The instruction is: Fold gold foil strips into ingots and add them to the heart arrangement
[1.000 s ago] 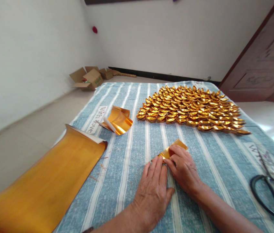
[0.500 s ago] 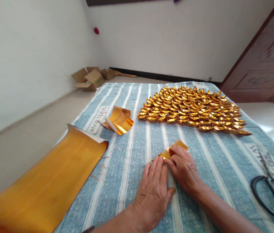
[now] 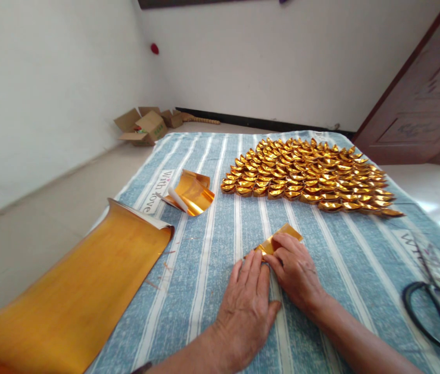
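A folded piece of gold foil paper [image 3: 289, 231] lies on the striped blue cloth in front of me. My left hand [image 3: 246, 298] rests flat, its fingers stretched out and the tips pressing the paper's near left end. Bent fingers and thumb of my right hand [image 3: 296, 270] grip the same paper along its near side; part of it is hidden beneath them. Beyond it stand rows of folded gold paper ingots [image 3: 305, 176]. To the left, curled gold foil pieces [image 3: 194, 193] lie apart from both hands.
A large gold foil sheet [image 3: 71, 280] covers the table's left side. Scissors with black handles [image 3: 430, 317] lie at the right edge. Thin foil scraps dot the cloth [image 3: 200, 322]. Open cardboard boxes [image 3: 147, 127] stand on the floor beyond; a wooden door [image 3: 418, 104] is at right.
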Available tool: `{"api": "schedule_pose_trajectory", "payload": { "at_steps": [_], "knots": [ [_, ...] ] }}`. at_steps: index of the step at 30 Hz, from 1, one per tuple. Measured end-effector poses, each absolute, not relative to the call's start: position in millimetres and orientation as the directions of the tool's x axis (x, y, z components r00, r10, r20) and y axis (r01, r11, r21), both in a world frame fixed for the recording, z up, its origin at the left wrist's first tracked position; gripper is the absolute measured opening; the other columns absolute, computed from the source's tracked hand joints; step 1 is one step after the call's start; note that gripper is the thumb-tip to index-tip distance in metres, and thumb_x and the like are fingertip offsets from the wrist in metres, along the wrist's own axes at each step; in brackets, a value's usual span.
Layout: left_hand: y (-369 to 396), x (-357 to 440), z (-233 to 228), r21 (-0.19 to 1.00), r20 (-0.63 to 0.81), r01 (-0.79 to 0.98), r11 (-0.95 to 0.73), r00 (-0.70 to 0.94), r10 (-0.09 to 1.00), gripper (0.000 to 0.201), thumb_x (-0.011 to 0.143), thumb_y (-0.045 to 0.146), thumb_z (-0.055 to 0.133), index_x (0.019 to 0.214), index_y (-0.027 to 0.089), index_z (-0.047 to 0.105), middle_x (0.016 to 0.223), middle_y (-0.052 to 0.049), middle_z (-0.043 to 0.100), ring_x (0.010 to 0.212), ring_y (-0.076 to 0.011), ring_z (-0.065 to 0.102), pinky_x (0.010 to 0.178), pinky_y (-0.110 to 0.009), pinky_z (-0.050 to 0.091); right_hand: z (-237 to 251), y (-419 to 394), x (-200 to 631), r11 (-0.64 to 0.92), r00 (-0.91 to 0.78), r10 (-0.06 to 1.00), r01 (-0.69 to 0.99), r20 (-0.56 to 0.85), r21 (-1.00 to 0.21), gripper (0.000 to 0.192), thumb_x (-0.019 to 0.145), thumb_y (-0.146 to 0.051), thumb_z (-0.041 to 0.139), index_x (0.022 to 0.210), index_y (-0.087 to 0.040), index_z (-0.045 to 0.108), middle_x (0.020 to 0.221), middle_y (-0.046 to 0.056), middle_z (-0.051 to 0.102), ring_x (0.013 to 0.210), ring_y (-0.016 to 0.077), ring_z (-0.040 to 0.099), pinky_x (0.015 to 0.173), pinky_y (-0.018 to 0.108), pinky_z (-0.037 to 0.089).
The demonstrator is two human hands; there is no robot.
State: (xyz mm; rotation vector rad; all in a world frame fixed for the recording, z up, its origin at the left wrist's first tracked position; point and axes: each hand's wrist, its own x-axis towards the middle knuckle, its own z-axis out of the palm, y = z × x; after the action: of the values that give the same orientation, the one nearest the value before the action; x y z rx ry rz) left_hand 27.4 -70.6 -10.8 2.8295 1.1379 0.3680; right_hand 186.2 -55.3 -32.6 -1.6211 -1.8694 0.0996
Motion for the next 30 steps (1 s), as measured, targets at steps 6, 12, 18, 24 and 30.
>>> {"api": "schedule_pose_trajectory", "payload": {
  "at_steps": [6,12,18,24,30],
  "knots": [
    [-70.1,27.6,-8.8,0.177,0.190,0.675,-0.716,0.690,0.698,0.048,0.089,0.036,0.050,0.128,0.008,0.046,0.140,-0.021,0.046,0.134,-0.0326,0.037,0.104,-0.051,0.040,-32.2,-55.4,185.9,0.241,-0.022,0.899,0.859,0.437,-0.452,0.028,0.092,-0.024,0.048,0.066,-0.018,0.056,0.094,0.010,0.062,0.094,0.0228,0.055,0.080,0.040,0.046],
    [-70.0,27.7,-8.2,0.193,0.179,0.675,-0.712,0.689,0.702,0.049,0.089,0.038,0.050,0.128,0.008,0.047,0.140,-0.020,0.047,0.134,-0.0328,0.037,0.104,-0.051,0.039,-32.4,-55.2,185.0,0.241,-0.018,0.892,0.864,0.451,-0.442,0.028,0.092,-0.024,0.048,0.065,-0.018,0.056,0.094,0.011,0.062,0.095,0.0234,0.055,0.080,0.040,0.046],
    [-69.4,27.3,-10.0,0.159,0.179,0.665,-0.730,0.707,0.684,0.050,0.089,0.034,0.051,0.130,0.007,0.044,0.140,-0.022,0.045,0.134,-0.0334,0.036,0.103,-0.053,0.040,-26.9,-57.0,187.0,0.240,-0.032,0.914,0.846,0.405,-0.475,0.030,0.090,-0.025,0.049,0.062,-0.018,0.055,0.092,0.010,0.062,0.091,0.0225,0.056,0.078,0.040,0.046],
    [-69.7,27.5,-10.1,0.145,0.172,0.674,-0.724,0.704,0.689,0.053,0.089,0.039,0.051,0.130,0.007,0.045,0.142,-0.022,0.043,0.134,-0.0341,0.037,0.103,-0.053,0.041,-26.4,-59.8,190.6,0.248,-0.059,0.925,0.843,0.376,-0.478,0.024,0.088,-0.019,0.048,0.066,-0.018,0.058,0.102,0.012,0.060,0.097,0.0246,0.054,0.080,0.041,0.047],
    [-70.2,27.2,-10.3,0.140,0.190,0.676,-0.723,0.698,0.690,0.052,0.090,0.041,0.049,0.129,0.008,0.047,0.142,-0.021,0.043,0.134,-0.0335,0.037,0.103,-0.052,0.041,-28.1,-59.2,189.5,0.255,-0.058,0.915,0.849,0.398,-0.463,0.027,0.089,-0.017,0.044,0.066,-0.018,0.059,0.101,0.012,0.061,0.098,0.0241,0.055,0.082,0.042,0.046]
  ]
}}
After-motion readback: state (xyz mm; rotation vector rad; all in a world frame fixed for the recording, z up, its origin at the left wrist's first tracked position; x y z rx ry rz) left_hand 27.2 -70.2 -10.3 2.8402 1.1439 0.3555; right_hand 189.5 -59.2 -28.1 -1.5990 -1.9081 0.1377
